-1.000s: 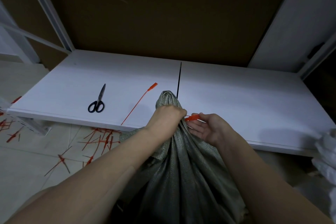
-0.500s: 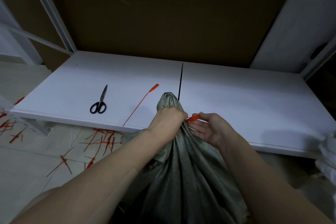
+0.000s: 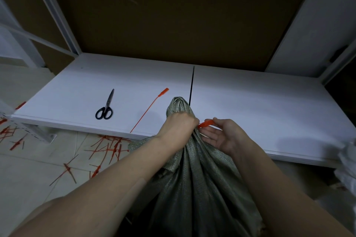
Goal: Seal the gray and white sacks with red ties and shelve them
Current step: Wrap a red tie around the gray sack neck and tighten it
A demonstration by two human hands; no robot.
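Observation:
A gray woven sack [image 3: 200, 179] stands on the floor in front of the low white shelf [image 3: 260, 113]. My left hand [image 3: 178, 128] squeezes its gathered neck, and the bunched top [image 3: 178, 105] sticks up above my fist. My right hand [image 3: 225, 136] pinches the head of a red tie [image 3: 206, 123] right beside the neck; the rest of that tie is hidden. A second red tie [image 3: 149, 109] lies loose on the shelf, left of the sack.
Black scissors [image 3: 106, 107] lie on the shelf's left half. Several cut red tie pieces [image 3: 107, 148] litter the tiled floor at left. A white sack [image 3: 348, 167] shows at the right edge. A brown board [image 3: 173, 25] backs the shelf.
My hands and the sack stay almost in place. My right fingers have spread a little around the red tie's head.

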